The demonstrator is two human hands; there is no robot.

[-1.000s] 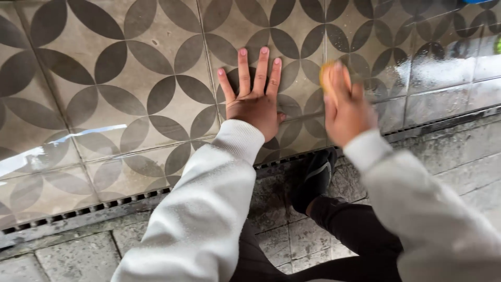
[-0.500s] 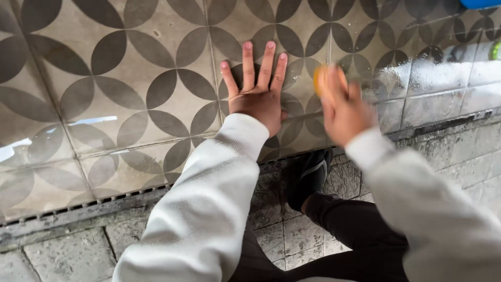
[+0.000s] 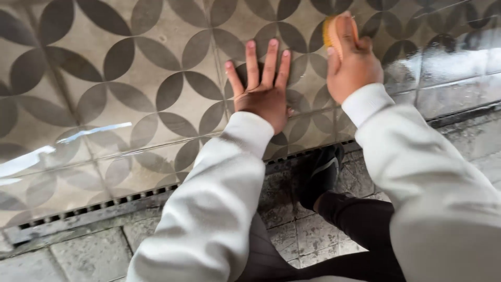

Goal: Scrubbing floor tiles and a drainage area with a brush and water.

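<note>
Right hand [image 3: 350,62] clenched over a yellow sponge [image 3: 331,32], pressed against tiles [image 3: 130,94]; left hand [image 3: 262,89] lies flat, released, beside it.

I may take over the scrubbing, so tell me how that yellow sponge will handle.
The yellow sponge fits inside the right hand, so it is probably light. It looks soft, so it likely squashes under pressure. The tiles near it shine wet, so it may be slippery.
</note>
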